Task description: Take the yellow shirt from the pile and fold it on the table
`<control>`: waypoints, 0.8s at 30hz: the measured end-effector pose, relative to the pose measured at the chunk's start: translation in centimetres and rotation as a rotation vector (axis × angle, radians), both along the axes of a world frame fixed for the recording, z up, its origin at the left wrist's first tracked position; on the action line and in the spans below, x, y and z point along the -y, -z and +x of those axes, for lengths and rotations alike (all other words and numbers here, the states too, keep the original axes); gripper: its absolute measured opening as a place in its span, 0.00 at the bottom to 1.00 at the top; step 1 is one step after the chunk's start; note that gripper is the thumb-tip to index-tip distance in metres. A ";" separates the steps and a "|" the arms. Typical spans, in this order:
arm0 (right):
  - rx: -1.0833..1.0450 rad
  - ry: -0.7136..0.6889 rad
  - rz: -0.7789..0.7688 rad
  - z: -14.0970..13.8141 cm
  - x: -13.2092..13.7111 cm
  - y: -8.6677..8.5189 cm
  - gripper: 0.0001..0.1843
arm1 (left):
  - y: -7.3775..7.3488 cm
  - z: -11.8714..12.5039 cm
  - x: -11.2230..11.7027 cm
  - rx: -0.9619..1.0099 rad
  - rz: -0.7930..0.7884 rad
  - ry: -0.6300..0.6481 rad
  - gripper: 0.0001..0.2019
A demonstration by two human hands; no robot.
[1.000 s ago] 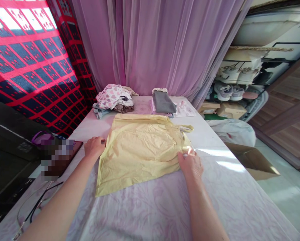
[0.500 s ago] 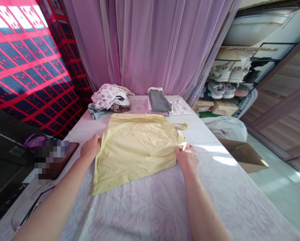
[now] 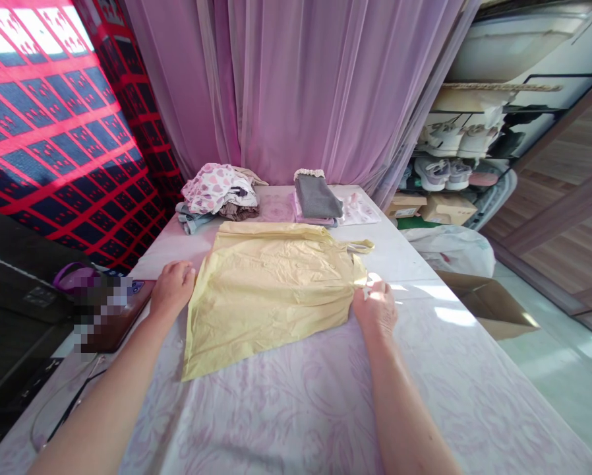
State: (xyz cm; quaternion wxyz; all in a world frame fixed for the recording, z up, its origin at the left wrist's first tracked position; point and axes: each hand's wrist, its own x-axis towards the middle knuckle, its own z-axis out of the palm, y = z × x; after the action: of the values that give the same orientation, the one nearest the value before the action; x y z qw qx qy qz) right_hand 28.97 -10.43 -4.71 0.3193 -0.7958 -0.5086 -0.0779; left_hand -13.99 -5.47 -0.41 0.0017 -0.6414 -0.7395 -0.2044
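Note:
A pale yellow strapped dress [image 3: 271, 284] lies spread flat and lightly wrinkled, its wide hem to the left and a thin strap loop to the right. Beside the hem edge is my left hand [image 3: 171, 289], its fingers loosely bent and apart, with no cloth visible in them. At the opposite end, my right hand [image 3: 378, 309] pinches the dress's edge near the straps; its fingertips are partly hidden. Beneath everything is a white cloth with a faint purple floral pattern [image 3: 286, 409].
At the far end sit a heap of crumpled clothes [image 3: 219, 191] and a folded stack topped by a grey garment [image 3: 318, 198]. A brown case [image 3: 120, 323] and cables lie left. To the right are a cardboard box [image 3: 488, 303] and a shoe rack [image 3: 464, 155].
My left hand has let go of the hem and shifted slightly left. My right hand has moved a little right, still at the strap end. The dress's right end looks straighter.

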 end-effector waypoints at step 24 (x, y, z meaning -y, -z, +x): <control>-0.112 -1.105 -0.380 -6.1 3.8 -2.3 0.12 | -0.2 2.6 9.7 0.126 -0.312 0.736 0.10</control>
State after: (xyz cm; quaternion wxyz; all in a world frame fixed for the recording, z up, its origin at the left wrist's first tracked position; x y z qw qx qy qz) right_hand 22.88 -14.25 -2.45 0.1906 -0.4590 -0.8354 0.2350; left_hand -11.35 -15.19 -0.25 -0.2141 -0.8422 -0.4812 -0.1157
